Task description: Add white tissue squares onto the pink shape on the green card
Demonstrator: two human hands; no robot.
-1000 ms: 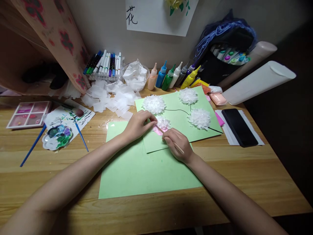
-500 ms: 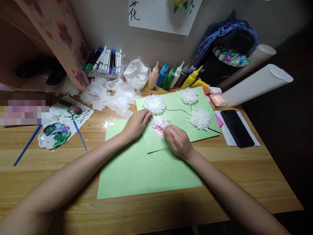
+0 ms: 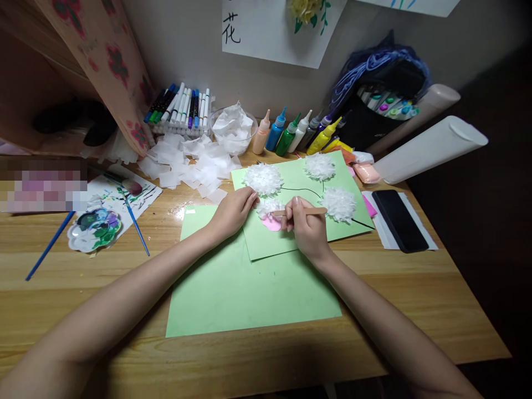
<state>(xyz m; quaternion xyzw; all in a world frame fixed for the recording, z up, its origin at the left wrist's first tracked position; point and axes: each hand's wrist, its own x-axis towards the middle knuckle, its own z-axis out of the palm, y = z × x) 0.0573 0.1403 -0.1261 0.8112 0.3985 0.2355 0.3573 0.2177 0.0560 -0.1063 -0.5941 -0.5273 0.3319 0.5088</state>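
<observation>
My right hand [image 3: 306, 227] grips a flat wooden stick [image 3: 310, 211], its left end at the white tissue tuft [image 3: 270, 206] above a pink patch [image 3: 272, 223]. My left hand [image 3: 233, 213] lies at the left edge of the upper green sheet [image 3: 270, 246], fingers together beside the tuft; whether they hold anything is hidden. Three fuller white paper puffs sit on that sheet: one upper left [image 3: 263, 179], one at the top [image 3: 320, 166], one at the right [image 3: 338, 204], with thin black lines near them. Under it lies a larger green sheet [image 3: 253, 299].
Tissue squares [image 3: 208, 166], a clear bowl [image 3: 234, 130], markers [image 3: 183, 105] and paint bottles [image 3: 286, 136] line the back. At left are a paint palette [image 3: 95, 228] and brushes. A phone [image 3: 399, 220] and a white bottle [image 3: 432, 149] stand or lie at right.
The stick has swung from slanting down toward my right palm to nearly level, its right end now pointing right. My right fingers have shifted on it. The camera view has tilted slightly upward.
</observation>
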